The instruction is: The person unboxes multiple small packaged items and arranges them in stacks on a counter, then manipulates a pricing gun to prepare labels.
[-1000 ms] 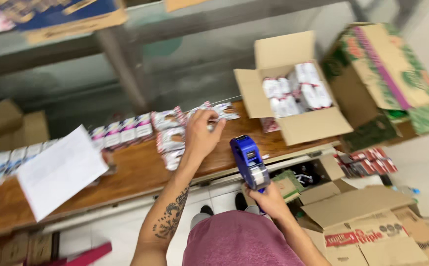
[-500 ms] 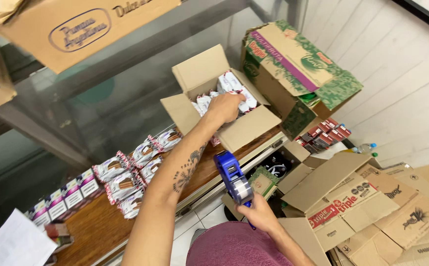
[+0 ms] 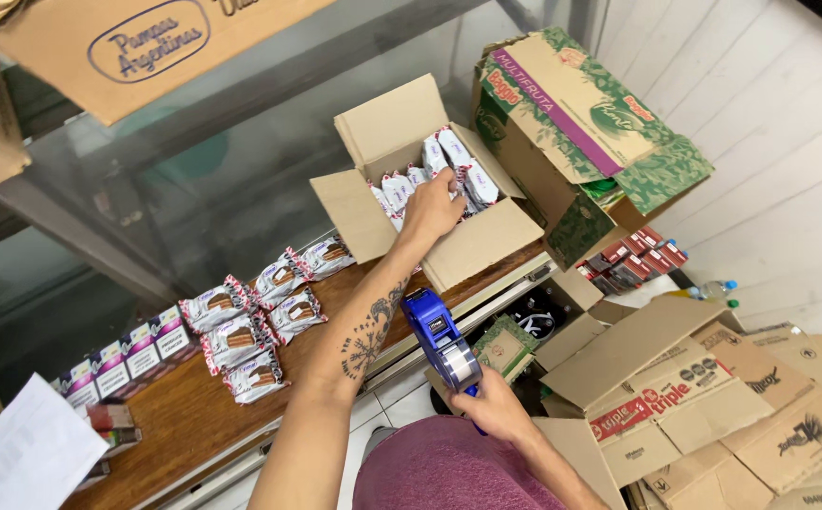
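Observation:
My left hand point(image 3: 432, 208) reaches into an open brown carton point(image 3: 467, 247) on the wooden counter point(image 3: 184, 416), its fingers on the white snack packets point(image 3: 458, 170) packed inside; I cannot tell whether it grips one. Low in front of my body, my right hand point(image 3: 494, 408) holds a blue price-label gun point(image 3: 441, 342) pointing up toward the counter's edge. Several loose wrapped snack packets point(image 3: 262, 321) lie on the counter to the left of my left forearm.
A row of small boxes point(image 3: 123, 364) and a white paper point(image 3: 24, 458) sit at the counter's left end. A green printed carton point(image 3: 585, 142) stands right of the open one. Flattened cardboard boxes point(image 3: 713, 406) and red packs point(image 3: 633, 260) lie at right. Brown cartons point(image 3: 146, 42) overhang above.
My left hand left the loose packets on the counter and moved right into the open carton. The view swung right and closer. My right hand kept the label gun low.

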